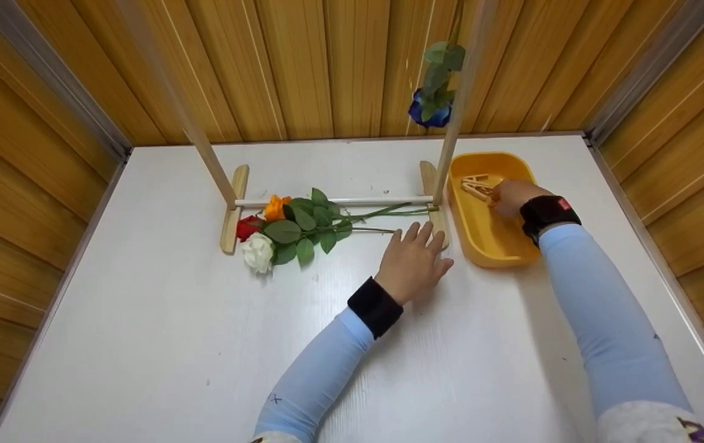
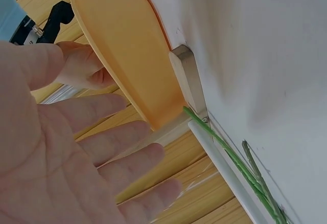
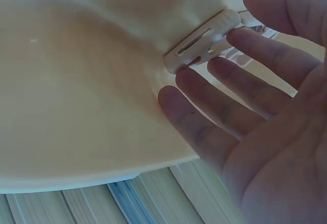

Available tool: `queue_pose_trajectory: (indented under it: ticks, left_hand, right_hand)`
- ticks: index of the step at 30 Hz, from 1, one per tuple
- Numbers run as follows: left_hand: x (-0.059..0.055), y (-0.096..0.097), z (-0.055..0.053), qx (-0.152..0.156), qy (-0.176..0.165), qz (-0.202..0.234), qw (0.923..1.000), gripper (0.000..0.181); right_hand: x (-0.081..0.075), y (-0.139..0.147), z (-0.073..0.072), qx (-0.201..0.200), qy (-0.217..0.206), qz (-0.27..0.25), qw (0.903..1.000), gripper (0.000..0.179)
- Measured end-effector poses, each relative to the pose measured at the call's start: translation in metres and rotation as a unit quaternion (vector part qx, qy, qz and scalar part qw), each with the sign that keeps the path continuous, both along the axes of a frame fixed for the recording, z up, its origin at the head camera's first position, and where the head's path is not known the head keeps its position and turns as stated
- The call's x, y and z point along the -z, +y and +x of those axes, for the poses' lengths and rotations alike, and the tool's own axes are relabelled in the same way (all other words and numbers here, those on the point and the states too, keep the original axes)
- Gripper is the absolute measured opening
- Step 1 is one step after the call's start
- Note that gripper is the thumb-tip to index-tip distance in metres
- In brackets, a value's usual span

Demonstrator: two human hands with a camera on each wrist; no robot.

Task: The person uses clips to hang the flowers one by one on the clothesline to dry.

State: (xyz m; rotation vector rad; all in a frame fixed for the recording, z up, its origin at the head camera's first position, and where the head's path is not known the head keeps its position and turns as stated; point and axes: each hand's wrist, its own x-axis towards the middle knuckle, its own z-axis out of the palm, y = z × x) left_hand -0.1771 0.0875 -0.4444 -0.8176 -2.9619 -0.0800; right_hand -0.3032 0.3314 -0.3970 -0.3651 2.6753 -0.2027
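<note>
My right hand reaches into a yellow plastic tub. In the right wrist view its fingertips are right at a pale clothespin, fingers extended and thumb apart from them. More pale clips lie beside that one. Palm showing and fingers spread, my left hand holds nothing near the stem ends. Three artificial roses lie with their heads to the left: an orange rose, a red rose and a white rose. Their green stems stretch toward the tub.
A wooden stand has two uprights, a left foot, a right foot and a white crossbar low between them. A blue rose hangs head down by the right upright. Wood-patterned walls border the white table.
</note>
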Motion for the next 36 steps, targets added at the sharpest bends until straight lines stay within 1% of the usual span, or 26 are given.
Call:
queue_pose_trajectory:
  ticks: [4,7,10,12,15,17,20,22,25,27,29,31,34,36]
  left_hand:
    - [-0.003,-0.002,0.002,-0.003,0.001,0.001,1.0000,0.056]
    - [-0.005,-0.003,0.003,-0.005,-0.010,0.000,0.9999,0.057]
    - [-0.006,-0.005,0.002,-0.010,-0.021,-0.001,0.9997,0.058]
    - [-0.006,-0.007,0.002,-0.012,-0.024,0.000,0.9996,0.059]
    - [-0.005,-0.011,0.002,-0.014,-0.018,0.001,0.9997,0.059]
    - [-0.004,-0.013,0.002,-0.017,-0.011,0.008,0.9998,0.058]
    - [-0.003,-0.017,0.005,-0.020,-0.001,0.024,0.9995,0.057]
    - [-0.002,-0.019,0.007,-0.018,0.012,0.039,0.9990,0.056]
    - [0.001,-0.024,0.011,-0.016,0.039,0.063,0.9971,0.055]
    - [0.002,-0.028,0.013,-0.017,0.056,0.077,0.9953,0.054]
    - [0.003,-0.031,0.014,-0.022,0.064,0.093,0.9934,0.054]
    - [0.004,-0.034,0.014,-0.023,0.070,0.109,0.9914,0.053]
    - [0.004,-0.038,0.014,-0.024,0.075,0.144,0.9865,0.051]
    - [0.004,-0.040,0.014,-0.024,0.079,0.169,0.9822,0.049]
  right_hand:
    - [0.002,0.000,0.000,-0.028,0.005,-0.002,0.9996,0.021]
    - [0.004,0.001,0.000,-0.035,0.005,0.005,0.9994,0.024]
    - [0.006,0.002,0.000,-0.013,-0.011,0.004,0.9998,0.028]
    - [0.005,0.003,0.000,0.000,-0.016,-0.002,0.9999,0.027]
    - [0.003,0.005,0.000,0.011,-0.005,-0.025,0.9996,0.023]
    - [0.000,0.006,0.002,0.022,0.005,-0.053,0.9983,0.021]
    - [-0.002,0.006,0.008,0.038,0.024,-0.096,0.9944,0.020]
    - [-0.004,0.006,0.015,0.048,0.041,-0.129,0.9896,0.020]
    - [-0.005,0.003,0.030,0.071,0.077,-0.188,0.9767,0.020]
    - [-0.005,-0.001,0.041,0.085,0.095,-0.235,0.9637,0.021]
    - [-0.003,-0.007,0.052,0.098,0.116,-0.282,0.9474,0.022]
    - [0.000,-0.014,0.059,0.093,0.140,-0.325,0.9305,0.022]
    - [0.004,-0.024,0.069,0.084,0.177,-0.384,0.9023,0.019]
    - [0.006,-0.031,0.075,0.083,0.192,-0.417,0.8843,0.017]
